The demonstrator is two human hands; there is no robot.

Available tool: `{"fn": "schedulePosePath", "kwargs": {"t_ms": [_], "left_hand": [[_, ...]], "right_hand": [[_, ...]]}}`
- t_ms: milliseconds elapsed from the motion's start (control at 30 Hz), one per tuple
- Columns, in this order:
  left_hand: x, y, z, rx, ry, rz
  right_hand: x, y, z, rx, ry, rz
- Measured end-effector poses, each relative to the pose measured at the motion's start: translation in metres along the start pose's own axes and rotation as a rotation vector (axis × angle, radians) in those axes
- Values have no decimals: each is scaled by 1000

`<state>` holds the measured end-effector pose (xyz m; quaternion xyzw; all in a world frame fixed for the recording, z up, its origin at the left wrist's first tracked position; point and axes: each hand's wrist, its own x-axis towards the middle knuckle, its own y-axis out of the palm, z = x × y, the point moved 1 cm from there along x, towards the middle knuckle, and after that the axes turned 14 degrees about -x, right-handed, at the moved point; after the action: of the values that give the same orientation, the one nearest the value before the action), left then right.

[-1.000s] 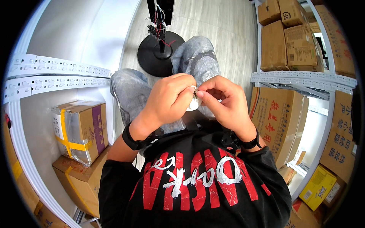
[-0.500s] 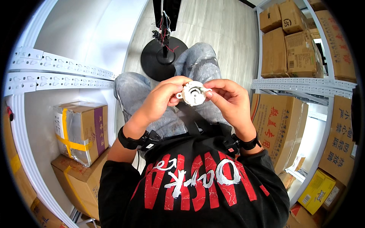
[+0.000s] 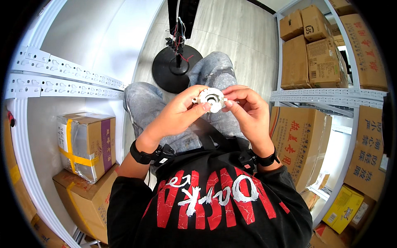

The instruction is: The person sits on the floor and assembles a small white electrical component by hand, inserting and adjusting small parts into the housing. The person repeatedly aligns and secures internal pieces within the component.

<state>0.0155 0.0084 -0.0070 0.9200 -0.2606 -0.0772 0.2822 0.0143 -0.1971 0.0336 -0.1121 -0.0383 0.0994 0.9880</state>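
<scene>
Between my hands, above my knees, is a round white plastic housing (image 3: 215,94) with a hollow middle and small side tabs. My left hand (image 3: 184,106) grips it from the left, the thumb pressed on its near rim and the fingers behind it. At its right edge, my right hand (image 3: 247,108) pinches with thumb and forefinger. Those fingertips meet the housing's right tab or a small part there; which one is too small to tell. Black bands sit on both wrists.
Beyond my knees stands a black round-based stand (image 3: 165,70) with loose wires. White metal shelving (image 3: 66,78) runs along my left, holding a yellow-taped carton (image 3: 84,144). On the right, shelves carry several cardboard boxes (image 3: 295,62) and a yellow box (image 3: 343,208).
My left thumb has moved onto the near rim of the housing, which is tilted differently. The right hand stays at its right edge. The whole view has shifted slightly.
</scene>
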Motion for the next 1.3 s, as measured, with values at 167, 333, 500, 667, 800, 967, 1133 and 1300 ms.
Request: {"fn": "schedulePosePath", "kwargs": {"t_ms": [167,333,500,667,800,967,1133,1300], "left_hand": [[-2,2,-1,46,10,-16],[0,6,-3,106,38,-26],[0,9,-2,28,30,-43],[0,9,0,41,-23,-66],[0,12,-3,-36,5,-83],[0,12,-6,-119,-45,-89],[0,15,-7,-127,-42,-88],[0,16,-9,-97,-27,-93]], "right_hand": [[2,-8,7,-167,-76,-76],[2,-4,14,-322,-183,-88],[3,2,18,-482,-293,-108],[6,6,24,-611,-338,-77],[6,1,22,-533,-296,-47],[4,-8,19,-466,-310,-65],[2,-6,27,-595,-349,-35],[4,-2,20,-732,-486,-116]]}}
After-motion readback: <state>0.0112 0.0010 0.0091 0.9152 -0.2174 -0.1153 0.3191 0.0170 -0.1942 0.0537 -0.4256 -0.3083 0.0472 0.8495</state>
